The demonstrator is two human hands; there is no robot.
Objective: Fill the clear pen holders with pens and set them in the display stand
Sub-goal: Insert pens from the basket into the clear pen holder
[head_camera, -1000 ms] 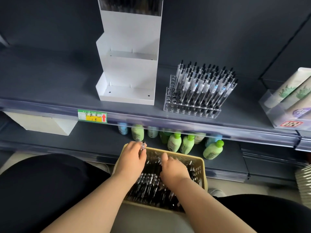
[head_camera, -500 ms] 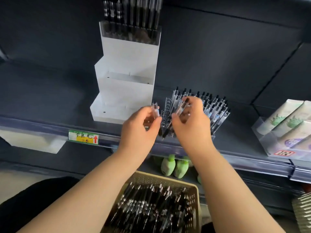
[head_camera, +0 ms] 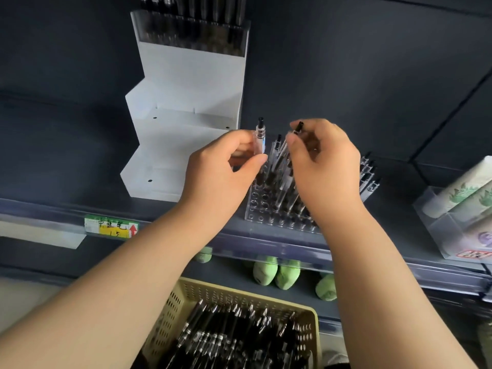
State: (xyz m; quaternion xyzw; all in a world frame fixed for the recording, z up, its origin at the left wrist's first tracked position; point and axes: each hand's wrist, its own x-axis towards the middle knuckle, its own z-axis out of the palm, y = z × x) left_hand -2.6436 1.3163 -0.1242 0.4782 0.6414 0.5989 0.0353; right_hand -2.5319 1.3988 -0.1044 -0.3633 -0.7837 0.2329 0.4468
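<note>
Landmark: the clear pen holder (head_camera: 266,209), which stands on the shelf (head_camera: 66,169) with pens in its back and right rows. Its front-left holes are empty.
Left hand: the left hand (head_camera: 221,166) hangs just above the holder's left edge. Thumb and fingers pinch the left pen (head_camera: 260,139) by its barrel.
Left pen axis: close to upright, black cap up, and so nearly in line with the holes under it.
Right hand: the right hand (head_camera: 324,166) is over the holder's middle rows. Its fingers are curled round the top of the right pen (head_camera: 300,127).
Right pen axis: it leans back and to the right like the seated pens. Its lower end runs down among them, and I cannot tell whether it is fully seated.
Relation that matters: the empty holes lie straight down from the left hand and towards the holder's front. The left hand is the nearer one, so I judge a short straight drop would seat its pen.
Display stand: the display stand (head_camera: 186,134) is just left of the holder and a little behind it. Its two lower steps are bare, and a filled holder (head_camera: 191,35) sits on the top step.
Supply: the basket (head_camera: 173,310) of loose pens (head_camera: 234,339) is below the holder, nearer the person.
Progress, as a judgement: this holder is partly filled and not yet ready for the stand.
</note>
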